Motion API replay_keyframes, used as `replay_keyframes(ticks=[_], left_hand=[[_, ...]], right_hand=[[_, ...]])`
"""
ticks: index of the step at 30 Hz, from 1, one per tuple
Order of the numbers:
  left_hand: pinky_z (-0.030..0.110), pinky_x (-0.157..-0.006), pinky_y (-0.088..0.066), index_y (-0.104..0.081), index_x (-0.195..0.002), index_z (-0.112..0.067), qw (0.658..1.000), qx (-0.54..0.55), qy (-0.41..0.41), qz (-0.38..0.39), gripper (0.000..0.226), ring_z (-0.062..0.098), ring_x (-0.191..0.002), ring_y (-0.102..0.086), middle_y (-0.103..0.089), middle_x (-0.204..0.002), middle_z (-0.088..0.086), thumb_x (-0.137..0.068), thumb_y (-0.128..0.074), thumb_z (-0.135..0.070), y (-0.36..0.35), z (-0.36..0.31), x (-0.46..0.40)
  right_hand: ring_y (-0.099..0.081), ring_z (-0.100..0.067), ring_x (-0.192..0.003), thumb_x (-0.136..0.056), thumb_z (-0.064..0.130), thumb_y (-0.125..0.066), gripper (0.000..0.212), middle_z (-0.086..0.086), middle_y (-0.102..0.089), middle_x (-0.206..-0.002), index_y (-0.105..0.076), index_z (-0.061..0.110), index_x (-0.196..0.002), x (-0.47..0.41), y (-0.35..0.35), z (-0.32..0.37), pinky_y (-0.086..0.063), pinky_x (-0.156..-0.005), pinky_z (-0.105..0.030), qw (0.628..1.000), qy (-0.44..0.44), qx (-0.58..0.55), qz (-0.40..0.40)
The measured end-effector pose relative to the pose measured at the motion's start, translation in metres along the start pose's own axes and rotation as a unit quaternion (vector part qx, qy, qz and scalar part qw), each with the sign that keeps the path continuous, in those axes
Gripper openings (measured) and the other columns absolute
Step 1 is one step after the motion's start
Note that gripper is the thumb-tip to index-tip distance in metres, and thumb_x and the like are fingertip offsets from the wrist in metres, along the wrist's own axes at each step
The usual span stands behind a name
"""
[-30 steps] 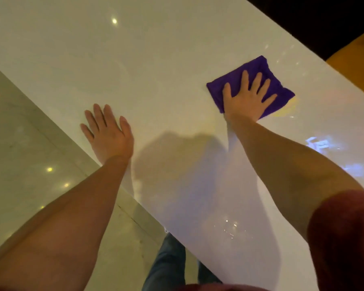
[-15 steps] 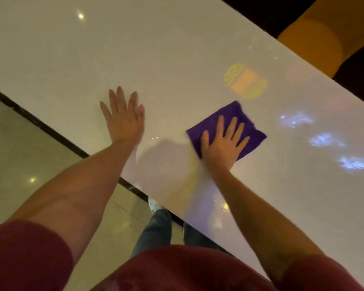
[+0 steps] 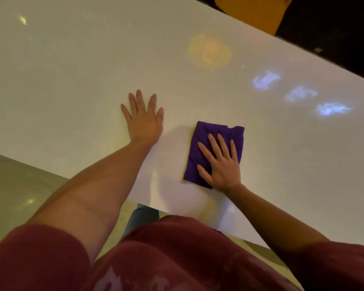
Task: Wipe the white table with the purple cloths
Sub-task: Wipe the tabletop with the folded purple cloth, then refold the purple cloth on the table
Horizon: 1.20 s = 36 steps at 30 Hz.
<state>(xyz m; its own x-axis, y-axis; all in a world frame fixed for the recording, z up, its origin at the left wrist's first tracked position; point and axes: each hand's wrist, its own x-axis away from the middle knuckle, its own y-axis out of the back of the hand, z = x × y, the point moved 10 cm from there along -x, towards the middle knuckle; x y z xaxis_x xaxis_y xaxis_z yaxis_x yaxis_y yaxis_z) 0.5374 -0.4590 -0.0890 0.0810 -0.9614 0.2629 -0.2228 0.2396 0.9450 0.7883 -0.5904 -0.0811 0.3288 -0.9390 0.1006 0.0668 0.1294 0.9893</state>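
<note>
Right hand grip: palm flat, fingers spread, pressing cloth on tabletop. Cloth pulled back from far side to near edge since last second. Left hand flat, empty, bracing beside it. Return stroke done; unwiped strip likely next.

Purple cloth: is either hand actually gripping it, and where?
No grip. The right hand lies flat, fingers spread, pressing the purple cloth at its middle and near edge. The left hand rests bare on the white table.
</note>
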Motion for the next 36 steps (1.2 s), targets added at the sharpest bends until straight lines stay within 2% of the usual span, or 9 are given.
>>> replay_keyframes(ticks=[5, 14, 18, 22, 27, 29, 31, 33, 36], left_hand=[[0.066, -0.124, -0.002, -0.009, -0.165, -0.029, 0.998, -0.047, -0.005, 0.03, 0.067, 0.041, -0.158, 0.004, 0.002, -0.172, 0.019, -0.106, -0.021, -0.059, -0.007, 0.0, -0.002], [0.058, -0.122, -0.016, -0.026, -0.161, -0.029, 0.998, -0.014, 0.018, 0.066, 0.064, 0.039, -0.157, -0.011, -0.014, -0.17, 0.017, -0.104, -0.046, -0.05, 0.013, -0.005, -0.01], [0.049, -0.106, -0.041, -0.059, -0.138, -0.007, 0.995, 0.066, 0.02, -0.073, 0.042, 0.037, -0.131, -0.052, -0.059, -0.136, 0.018, -0.101, -0.051, -0.025, 0.054, 0.0, 0.01], [0.05, -0.119, -0.027, -0.061, -0.137, -0.007, 0.987, 0.053, 0.109, -0.102, 0.039, 0.04, -0.149, -0.034, -0.053, -0.148, 0.017, -0.102, -0.057, -0.023, 0.053, 0.048, 0.056], [0.042, -0.1, -0.045, -0.068, -0.126, -0.009, 0.973, 0.157, 0.156, -0.062, 0.029, 0.037, -0.117, -0.06, -0.063, -0.129, 0.018, -0.103, -0.056, -0.022, 0.049, 0.092, 0.078], [0.034, -0.089, -0.049, -0.067, -0.123, -0.012, 0.946, 0.262, 0.189, -0.012, 0.026, 0.03, -0.104, -0.067, -0.067, -0.122, 0.013, -0.103, -0.054, -0.023, 0.04, 0.107, 0.084], [0.031, -0.078, -0.055, -0.066, -0.115, -0.015, 0.882, 0.404, 0.242, 0.019, 0.019, 0.026, -0.093, -0.07, -0.072, -0.114, 0.014, -0.103, -0.055, -0.024, 0.034, 0.124, 0.093], [0.041, -0.082, -0.06, -0.067, -0.113, -0.012, 0.82, 0.498, 0.276, 0.059, 0.02, 0.026, -0.087, -0.071, -0.074, -0.112, 0.018, -0.104, -0.057, -0.028, 0.029, 0.138, 0.102], [0.037, -0.08, -0.061, -0.068, -0.117, -0.011, 0.78, 0.568, 0.246, 0.096, 0.036, 0.023, -0.086, -0.075, -0.078, -0.107, 0.012, -0.104, -0.056, -0.043, 0.045, 0.157, 0.105]], right_hand=[[-0.018, -0.034, -0.163, -0.103, 0.066, -0.036, 0.072, -0.007, -0.026, -0.175, -0.033, 0.032, -0.166, -0.015, 0.014, -0.104, -0.013, -0.129, -0.065, 0.997, -0.07, -0.004, -0.017], [-0.011, -0.038, -0.163, -0.105, 0.065, -0.028, 0.073, -0.011, -0.019, -0.176, -0.026, 0.028, -0.167, -0.112, 0.03, -0.193, -0.008, -0.129, -0.066, 0.97, -0.239, -0.036, -0.011], [-0.005, -0.042, -0.163, -0.105, 0.065, -0.015, 0.078, -0.015, -0.012, -0.177, -0.017, 0.023, -0.17, -0.152, 0.03, -0.131, -0.006, -0.129, -0.068, 0.973, -0.23, -0.033, 0.006], [-0.01, -0.043, -0.162, -0.108, 0.062, -0.022, 0.073, -0.016, -0.019, -0.175, -0.023, 0.022, -0.169, -0.154, 0.019, -0.006, -0.005, -0.129, -0.066, 0.995, -0.084, -0.036, 0.028], [-0.026, -0.041, -0.159, -0.111, 0.044, -0.042, 0.053, -0.015, -0.034, -0.17, -0.043, 0.024, -0.16, -0.122, 0.012, 0.119, -0.019, -0.127, -0.065, 0.997, 0.034, -0.057, 0.043], [-0.037, -0.04, -0.15, -0.107, 0.032, -0.053, 0.041, -0.013, -0.045, -0.162, -0.056, 0.027, -0.147, -0.12, 0.014, 0.154, -0.032, -0.12, -0.063, 0.994, 0.055, -0.061, 0.068], [-0.045, -0.037, -0.139, -0.105, 0.024, -0.055, 0.037, -0.009, -0.052, -0.153, -0.059, 0.027, -0.142, -0.127, 0.018, 0.179, -0.042, -0.109, -0.055, 0.992, 0.06, -0.078, 0.082], [-0.055, -0.033, -0.127, -0.108, 0.019, -0.05, 0.037, -0.008, -0.061, -0.141, -0.06, 0.025, -0.143, -0.138, 0.03, 0.189, -0.05, -0.097, -0.045, 0.979, 0.021, -0.182, 0.088], [-0.065, -0.023, -0.116, -0.107, 0.022, -0.057, 0.037, -0.002, -0.069, -0.133, -0.059, 0.025, -0.144, -0.157, 0.061, 0.206, -0.052, -0.092, -0.031, 0.904, -0.086, -0.41, 0.083]])
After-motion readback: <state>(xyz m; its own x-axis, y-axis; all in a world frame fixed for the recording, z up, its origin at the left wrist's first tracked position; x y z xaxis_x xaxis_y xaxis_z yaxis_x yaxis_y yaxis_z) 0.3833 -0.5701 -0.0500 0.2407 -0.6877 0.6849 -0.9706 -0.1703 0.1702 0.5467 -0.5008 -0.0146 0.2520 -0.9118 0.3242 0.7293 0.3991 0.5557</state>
